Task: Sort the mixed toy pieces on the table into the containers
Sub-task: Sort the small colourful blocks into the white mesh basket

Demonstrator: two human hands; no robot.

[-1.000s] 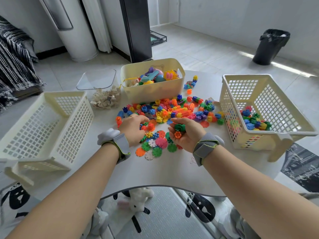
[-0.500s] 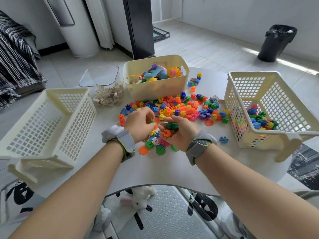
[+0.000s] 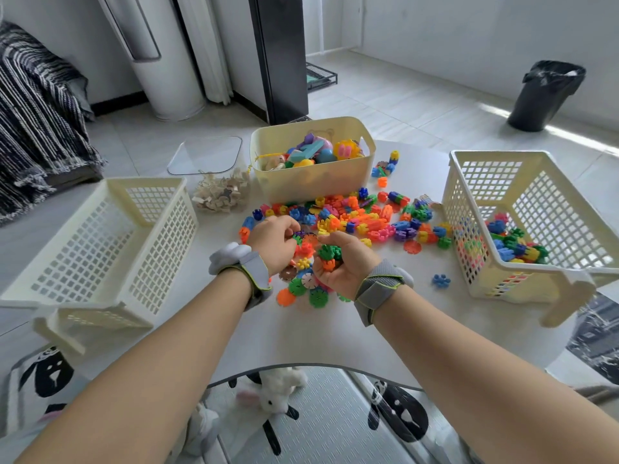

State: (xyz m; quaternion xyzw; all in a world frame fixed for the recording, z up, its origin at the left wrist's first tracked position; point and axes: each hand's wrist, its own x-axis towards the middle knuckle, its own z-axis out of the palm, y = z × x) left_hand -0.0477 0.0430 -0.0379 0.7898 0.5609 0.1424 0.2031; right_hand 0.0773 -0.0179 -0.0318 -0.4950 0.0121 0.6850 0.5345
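My left hand [image 3: 274, 242] sits in front of the cream solid-walled plastic tub [image 3: 311, 185], knuckles up. Its fingers curl down into the near edge of the heap of bright plastic interlocking toy pieces [image 3: 365, 221], and I cannot tell whether they pinch a piece or only touch the heap. My right hand [image 3: 341, 266], also in front of the tub and just beside the left hand, is turned palm up and cupped around a small clutch of green and orange toy pieces [image 3: 327, 255].

The heap lies against the tub's front wall and spreads off to the tub's right. Flat gear-shaped plastic discs [image 3: 308, 291] in green, orange and white lie further in front of the tub, between my wrists. A lone blue flower-shaped piece [image 3: 441, 280] lies to the front right of the tub, apart from the heap.

To the right of the tub stands a cream lattice-walled basket [image 3: 542, 182] with blue, green and yellow pieces on its floor. To the left of the tub stands a second cream lattice basket [image 3: 100, 242]. Just beside the tub's left wall is a clear box of pale wooden bits [image 3: 221, 194]. The tub itself holds mixed larger toys.
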